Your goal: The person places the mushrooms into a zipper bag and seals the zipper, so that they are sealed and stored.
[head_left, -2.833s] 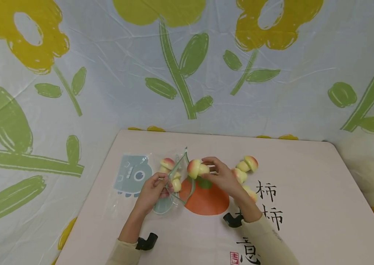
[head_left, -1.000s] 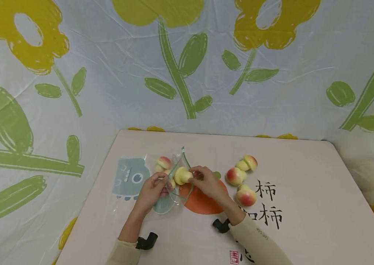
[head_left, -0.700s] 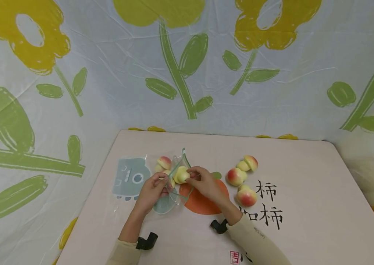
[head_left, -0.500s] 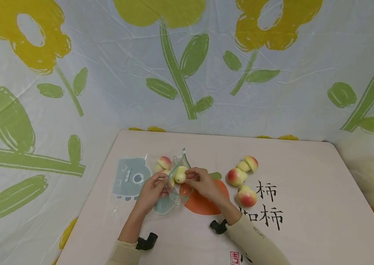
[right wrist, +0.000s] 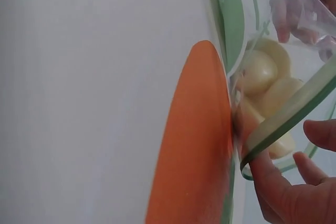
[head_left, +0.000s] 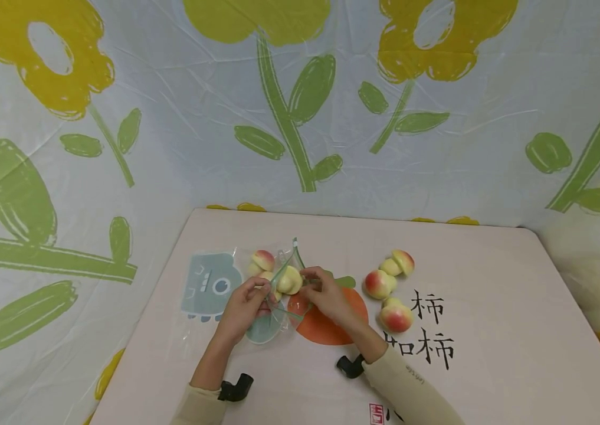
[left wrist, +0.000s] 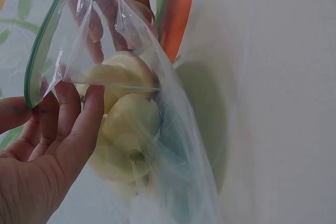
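Clear zip bag (left wrist: 176,140), just one, is what both hands are busy with on my feed. It's lying left of centre on the worktop (head_left: 491,283), with its green-edged mouth lifted and gaping to the right. I count at least three toy mushrooms in it: a red-capped mushroom (head_left: 264,258) at the back, another just in front of it, and a pale mushroom (head_left: 290,281) right at the mouth. They overlap, so from my end I can't tell if there's a fourth.

Left hand (head_left: 246,302) is pinching the bag's green strip (left wrist: 37,45) between thumb and fingertips. Right hand (head_left: 328,295) has its thumb and fingers spread, at the other side of the mouth and close to that pale mushroom. Whether they actually touch it, I honestly can't tell from my three views.

Three loose mushrooms sit over to the right: far mushroom (head_left: 402,262), middle mushroom (head_left: 379,283) just beside it, near mushroom (head_left: 396,314) closest to me.

Also got one orange print (head_left: 334,321), one red seal (head_left: 376,413) and two sleeves, each with one black wrist piece.
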